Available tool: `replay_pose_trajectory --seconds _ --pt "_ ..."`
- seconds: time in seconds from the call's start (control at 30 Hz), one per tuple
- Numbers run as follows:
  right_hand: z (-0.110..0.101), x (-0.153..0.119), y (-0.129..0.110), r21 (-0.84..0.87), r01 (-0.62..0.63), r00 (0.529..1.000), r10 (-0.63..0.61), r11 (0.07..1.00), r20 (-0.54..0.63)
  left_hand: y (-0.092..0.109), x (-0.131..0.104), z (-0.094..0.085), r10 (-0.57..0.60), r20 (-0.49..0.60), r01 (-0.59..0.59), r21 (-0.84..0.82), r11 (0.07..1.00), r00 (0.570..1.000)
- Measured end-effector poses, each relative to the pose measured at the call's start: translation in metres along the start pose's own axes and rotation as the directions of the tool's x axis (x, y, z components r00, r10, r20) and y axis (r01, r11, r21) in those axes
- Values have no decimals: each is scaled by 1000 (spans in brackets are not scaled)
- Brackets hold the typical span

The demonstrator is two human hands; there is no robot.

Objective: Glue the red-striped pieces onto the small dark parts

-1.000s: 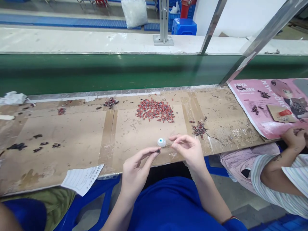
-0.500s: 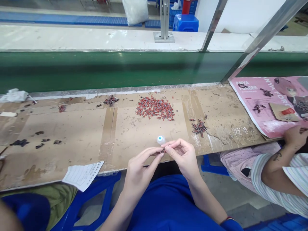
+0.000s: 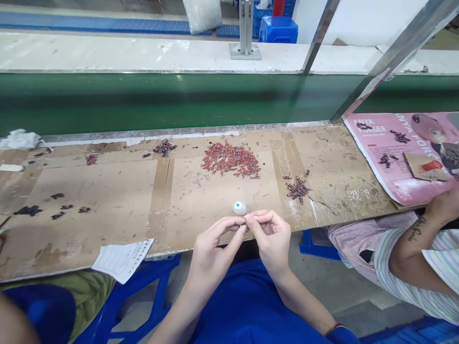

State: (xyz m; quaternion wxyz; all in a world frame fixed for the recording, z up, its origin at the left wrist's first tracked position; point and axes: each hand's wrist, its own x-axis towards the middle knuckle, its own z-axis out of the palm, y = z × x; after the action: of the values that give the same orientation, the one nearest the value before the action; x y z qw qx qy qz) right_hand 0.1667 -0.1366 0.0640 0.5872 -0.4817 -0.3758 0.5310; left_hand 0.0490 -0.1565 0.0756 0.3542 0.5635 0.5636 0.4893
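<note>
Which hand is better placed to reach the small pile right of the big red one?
Probably the right hand: the small pile lies beyond it on that side, while the left hand sits farther away.

The small part [image 3: 245,222] pinched at the fingertips of the left hand [image 3: 213,243] and right hand [image 3: 271,241] is mostly covered by them, too tiny to identify. Beyond the fingers, pieces in the red-and-black heap [image 3: 231,160] blur together. Far right of them, the frame cuts off the pink poster [image 3: 409,188] and a co-worker's forearm [image 3: 418,241].
</note>
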Motion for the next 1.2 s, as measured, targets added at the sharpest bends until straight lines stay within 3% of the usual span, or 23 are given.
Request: replay_pose_trajectory --seconds 0.17,0.37,0.63,0.8,1.0,1.1,1.2 --pt "-1 -1 -1 57 -6 1000 5 998 13 0 -1 4 -24 -20 24 -13 1000 1000" --pt "-14 5 -7 -9 -19 982 21 1000 186 0 -1 6 -127 29 129 -97 987 991" --pt "-26 5 -10 -233 296 934 -228 927 276 6 0 6 -211 98 227 -201 953 973" --pt "-29 5 -6 -195 417 883 -345 888 318 16 4 2 -262 183 308 -314 898 948" --pt "-35 3 -17 -243 536 831 -455 808 319 18 3 10 -208 169 247 -258 934 964" --pt "-46 11 -17 -324 506 856 -422 799 298 17 -1 18 -151 208 187 -165 968 966" --pt "-65 34 -2 -475 342 939 -276 811 206 24 -8 16 -160 250 183 -73 980 955"
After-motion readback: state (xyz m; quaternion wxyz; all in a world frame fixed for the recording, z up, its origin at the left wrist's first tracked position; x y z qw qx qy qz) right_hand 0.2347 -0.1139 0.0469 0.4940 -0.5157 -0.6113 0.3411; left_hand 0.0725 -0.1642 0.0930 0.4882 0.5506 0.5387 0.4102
